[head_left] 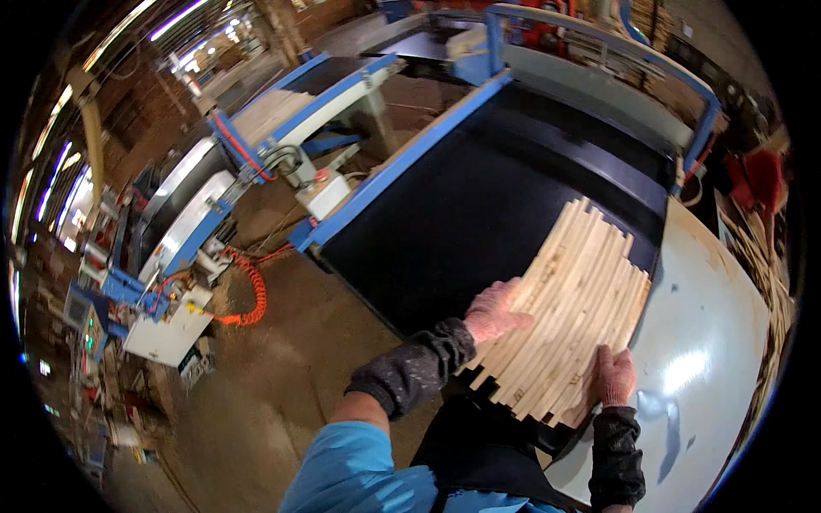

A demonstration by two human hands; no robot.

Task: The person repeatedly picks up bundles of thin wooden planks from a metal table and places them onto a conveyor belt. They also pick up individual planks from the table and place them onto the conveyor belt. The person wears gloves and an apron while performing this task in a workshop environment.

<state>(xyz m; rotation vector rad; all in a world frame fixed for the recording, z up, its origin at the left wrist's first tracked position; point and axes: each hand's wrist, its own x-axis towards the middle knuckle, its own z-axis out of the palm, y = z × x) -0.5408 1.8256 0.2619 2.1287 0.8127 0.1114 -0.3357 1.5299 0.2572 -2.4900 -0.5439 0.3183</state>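
A flat bundle of pale wooden strips [571, 303] lies side by side before me, its ends uneven. It rests over the near right part of a black conveyor belt [410, 214], with the near ends reaching toward my body. My left hand [499, 311], in a pinkish work glove, presses against the bundle's left edge with its fingers bent over the top. Gripping the near right edge is my right hand [612, 376], gloved the same way; its thumb is on the strips and its other fingers are partly hidden.
A blue frame rail [410, 158] borders the belt's left side, and a blue guard bar [616, 47] spans the far end. To the right is a smooth grey metal table [693, 316]. A machine with a coiled orange hose [250, 295] stands at left. Scrap strips [757, 256] are heaped far right.
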